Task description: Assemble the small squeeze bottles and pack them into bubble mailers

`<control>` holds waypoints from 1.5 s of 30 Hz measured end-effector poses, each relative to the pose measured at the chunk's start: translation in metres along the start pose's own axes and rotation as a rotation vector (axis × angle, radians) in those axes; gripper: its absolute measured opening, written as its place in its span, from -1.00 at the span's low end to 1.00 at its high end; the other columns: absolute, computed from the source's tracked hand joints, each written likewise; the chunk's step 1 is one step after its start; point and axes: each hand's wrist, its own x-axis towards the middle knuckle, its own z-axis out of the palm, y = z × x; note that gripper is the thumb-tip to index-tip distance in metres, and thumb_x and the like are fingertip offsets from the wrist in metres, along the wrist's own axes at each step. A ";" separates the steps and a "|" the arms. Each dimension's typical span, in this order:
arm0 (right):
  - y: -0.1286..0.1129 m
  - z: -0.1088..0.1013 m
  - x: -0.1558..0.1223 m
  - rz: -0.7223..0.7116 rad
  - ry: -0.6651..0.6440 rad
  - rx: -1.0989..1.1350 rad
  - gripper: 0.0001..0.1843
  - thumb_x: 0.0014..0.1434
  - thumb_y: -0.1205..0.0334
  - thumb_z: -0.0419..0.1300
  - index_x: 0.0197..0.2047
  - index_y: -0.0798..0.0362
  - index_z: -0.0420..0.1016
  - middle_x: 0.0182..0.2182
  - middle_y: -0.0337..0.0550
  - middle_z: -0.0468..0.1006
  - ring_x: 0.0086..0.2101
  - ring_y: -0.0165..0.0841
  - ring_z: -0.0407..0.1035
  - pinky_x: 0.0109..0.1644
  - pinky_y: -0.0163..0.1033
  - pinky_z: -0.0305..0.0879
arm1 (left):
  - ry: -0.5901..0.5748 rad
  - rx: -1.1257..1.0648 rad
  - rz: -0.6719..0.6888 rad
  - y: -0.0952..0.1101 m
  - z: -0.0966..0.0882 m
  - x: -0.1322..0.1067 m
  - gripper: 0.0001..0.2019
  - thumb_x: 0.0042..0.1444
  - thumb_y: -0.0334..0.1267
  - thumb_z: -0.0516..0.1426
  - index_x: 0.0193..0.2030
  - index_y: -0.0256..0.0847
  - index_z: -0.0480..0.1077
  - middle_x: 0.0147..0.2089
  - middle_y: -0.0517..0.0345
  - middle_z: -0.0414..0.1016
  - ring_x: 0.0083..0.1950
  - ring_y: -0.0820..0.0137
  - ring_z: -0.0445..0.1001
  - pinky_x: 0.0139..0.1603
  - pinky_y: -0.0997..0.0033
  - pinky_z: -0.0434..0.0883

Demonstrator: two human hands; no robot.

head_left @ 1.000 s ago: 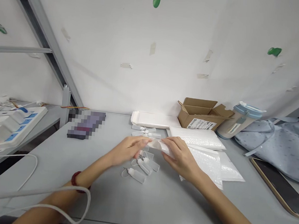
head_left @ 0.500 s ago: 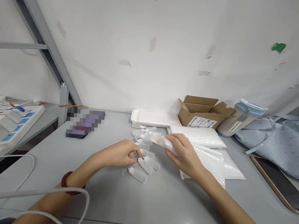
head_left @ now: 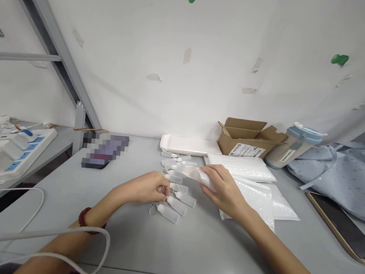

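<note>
Small translucent plastic bottles with white caps and thin cord loops lie in a column on the grey table. My left hand pinches at the capped end of one of these bottles, near the front of the column. The exact grip on its cap or cord is partly hidden by the fingers. Farther right, my right hand is closed around a translucent plastic bag, its loose end pointing left above the bottles. White bubble mailers lie under and beyond this hand.
Behind the mailers stand an open cardboard box and a blue-lidded tumbler. White flat packaging lies by the wall. A phone and blue fabric bag sit right. At left are a power strip and white cable.
The bag in my right hand has tilted a little, and its end reaches slightly farther left. My left hand stays nearly in place at the bottle, which has shifted very slightly.
</note>
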 end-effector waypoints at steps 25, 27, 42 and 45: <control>-0.013 0.013 -0.005 -0.140 0.092 0.083 -0.61 0.08 0.45 0.11 0.01 0.11 0.26 -0.19 0.03 0.43 -0.21 -0.21 0.28 -0.22 -0.12 0.27 | 0.399 -0.697 -0.133 0.006 0.008 0.010 -0.75 -0.04 -0.07 0.20 -0.38 -0.23 0.52 -0.38 0.14 0.49 -0.35 0.42 0.32 -0.38 0.49 0.23; -0.012 0.013 -0.004 -0.136 0.106 0.093 -0.60 0.08 0.44 0.11 0.02 0.10 0.25 -0.19 0.02 0.43 -0.21 -0.21 0.28 -0.22 -0.12 0.27 | 0.391 -0.729 -0.123 0.005 0.008 0.011 -0.74 -0.03 -0.07 0.20 -0.33 -0.21 0.54 -0.28 0.10 0.53 -0.26 0.38 0.36 -0.28 0.46 0.27; -0.023 0.003 -0.003 -0.115 0.083 0.069 -0.54 0.06 0.36 0.13 0.06 0.13 0.20 -0.13 0.06 0.40 -0.14 -0.19 0.26 -0.14 -0.10 0.23 | 0.311 -0.875 -0.049 0.016 0.017 0.012 -0.76 -0.04 -0.13 0.22 -0.56 -0.27 0.50 -0.57 0.22 0.39 -0.47 0.48 0.29 -0.39 0.48 0.24; -0.024 0.001 -0.001 -0.043 -0.002 -0.077 -0.47 0.04 0.26 0.15 0.10 0.16 0.17 -0.06 0.13 0.36 -0.07 -0.09 0.21 -0.06 0.02 0.14 | 0.385 -0.841 -0.090 0.012 0.015 0.012 -0.76 -0.09 -0.12 0.25 -0.58 -0.28 0.48 -0.60 0.23 0.39 -0.51 0.49 0.28 -0.44 0.49 0.23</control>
